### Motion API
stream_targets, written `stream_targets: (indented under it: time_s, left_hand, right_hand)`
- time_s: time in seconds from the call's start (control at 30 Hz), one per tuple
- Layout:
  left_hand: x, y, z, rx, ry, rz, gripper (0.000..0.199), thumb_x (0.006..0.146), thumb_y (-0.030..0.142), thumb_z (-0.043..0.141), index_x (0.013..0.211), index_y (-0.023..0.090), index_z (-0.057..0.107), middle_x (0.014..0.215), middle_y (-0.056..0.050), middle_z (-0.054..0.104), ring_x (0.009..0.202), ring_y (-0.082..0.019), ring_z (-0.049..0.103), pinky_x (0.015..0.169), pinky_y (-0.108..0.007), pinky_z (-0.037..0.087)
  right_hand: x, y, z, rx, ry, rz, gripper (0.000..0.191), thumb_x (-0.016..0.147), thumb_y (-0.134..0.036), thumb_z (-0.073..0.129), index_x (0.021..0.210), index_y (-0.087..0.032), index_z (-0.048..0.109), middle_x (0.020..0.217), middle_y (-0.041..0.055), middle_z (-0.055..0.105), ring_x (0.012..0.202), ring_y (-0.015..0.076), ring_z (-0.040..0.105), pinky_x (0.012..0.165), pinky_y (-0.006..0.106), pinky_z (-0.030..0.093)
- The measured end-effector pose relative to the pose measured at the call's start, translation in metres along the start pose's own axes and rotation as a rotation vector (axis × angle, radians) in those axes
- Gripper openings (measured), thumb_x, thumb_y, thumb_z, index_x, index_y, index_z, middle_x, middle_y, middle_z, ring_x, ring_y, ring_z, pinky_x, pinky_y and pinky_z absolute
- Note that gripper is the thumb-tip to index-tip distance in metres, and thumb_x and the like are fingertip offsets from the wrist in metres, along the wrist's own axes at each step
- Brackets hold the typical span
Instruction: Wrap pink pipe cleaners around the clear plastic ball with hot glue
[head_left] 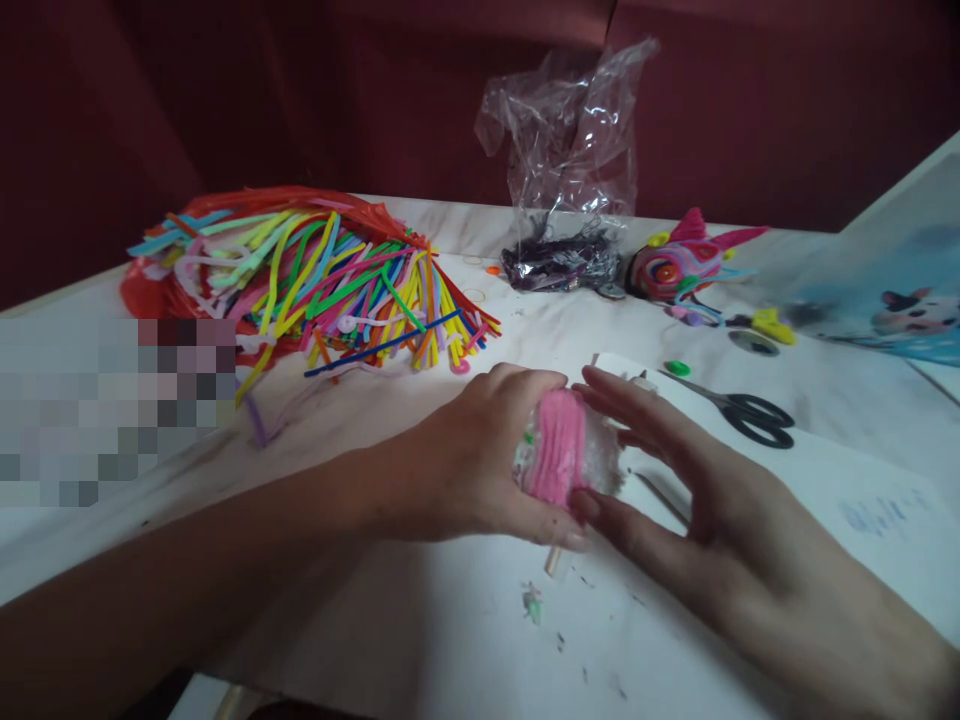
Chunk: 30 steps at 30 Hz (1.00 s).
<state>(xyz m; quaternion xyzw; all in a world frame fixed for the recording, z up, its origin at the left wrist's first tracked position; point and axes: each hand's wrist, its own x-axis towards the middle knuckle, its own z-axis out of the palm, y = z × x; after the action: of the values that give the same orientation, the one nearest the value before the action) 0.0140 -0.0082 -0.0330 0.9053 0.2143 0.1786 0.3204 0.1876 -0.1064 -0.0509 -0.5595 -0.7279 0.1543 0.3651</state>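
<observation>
A whitish, rounded piece (604, 455), perhaps a foam ball, is banded with side-by-side strands of fuzzy pink pipe cleaner (559, 445). My left hand (480, 460) grips it from the left, thumb below and fingers over the far side. From the right, my right hand (712, 520) curves around the same ball, its fingertips at the top and its thumb on the lower end of the pink band. Fingers cover part of the ball. Below it a short pale stick (553, 561) shows, and a small green-and-white scrap (532, 603) lies nearer to me.
A red bag (300, 197) spills many coloured pipe cleaners (360, 290) at left. Behind are a clear plastic bag (574, 150) with dark contents and a decorated pink fish-like figure (679, 268). Black-handled scissors (757, 418) lie on white paper (847, 490) at right.
</observation>
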Motion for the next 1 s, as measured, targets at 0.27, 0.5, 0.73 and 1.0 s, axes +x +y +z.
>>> stream_targets:
  time_s: [0.27, 0.5, 0.73, 1.0]
  left_hand:
    - [0.001, -0.002, 0.002, 0.005, 0.009, 0.015, 0.080, 0.059, 0.051, 0.067, 0.124, 0.017, 0.034, 0.120, -0.010, 0.043, 0.110, -0.025, 0.042, 0.091, -0.037, 0.038]
    - [0.000, -0.005, 0.002, 0.014, -0.012, 0.109, 0.078, 0.060, 0.041, 0.068, 0.125, 0.015, 0.033, 0.125, -0.010, 0.041, 0.114, -0.023, 0.040, 0.095, -0.035, 0.035]
    - [0.000, -0.003, 0.004, 0.030, -0.013, 0.137, 0.078, 0.059, 0.036, 0.068, 0.126, 0.016, 0.033, 0.128, -0.010, 0.039, 0.116, -0.024, 0.039, 0.096, -0.037, 0.034]
    - [-0.001, 0.000, 0.001, 0.082, -0.059, 0.067, 0.091, 0.056, 0.042, 0.070, 0.132, 0.015, 0.026, 0.134, -0.015, 0.025, 0.126, -0.028, 0.025, 0.102, -0.039, 0.029]
  right_hand:
    - [0.002, 0.004, -0.005, 0.144, -0.037, 0.029, 0.060, 0.091, -0.043, 0.047, 0.140, -0.011, 0.032, 0.112, 0.0034, 0.028, 0.104, 0.0113, 0.035, 0.090, 0.010, 0.041]
    - [0.009, 0.005, -0.004, 0.284, -0.072, 0.092, 0.063, 0.084, -0.044, 0.059, 0.135, -0.014, 0.038, 0.113, 0.0021, 0.027, 0.106, 0.0101, 0.032, 0.092, 0.007, 0.037]
    - [0.010, 0.008, -0.005, 0.312, -0.071, 0.079, 0.061, 0.084, -0.043, 0.063, 0.135, -0.018, 0.040, 0.112, 0.0009, 0.028, 0.106, 0.0105, 0.032, 0.090, 0.005, 0.039]
    - [0.013, 0.009, -0.008, 0.358, -0.141, 0.100, 0.070, 0.083, -0.040, 0.064, 0.140, -0.013, 0.033, 0.112, 0.0026, 0.028, 0.106, 0.0104, 0.032, 0.090, 0.004, 0.038]
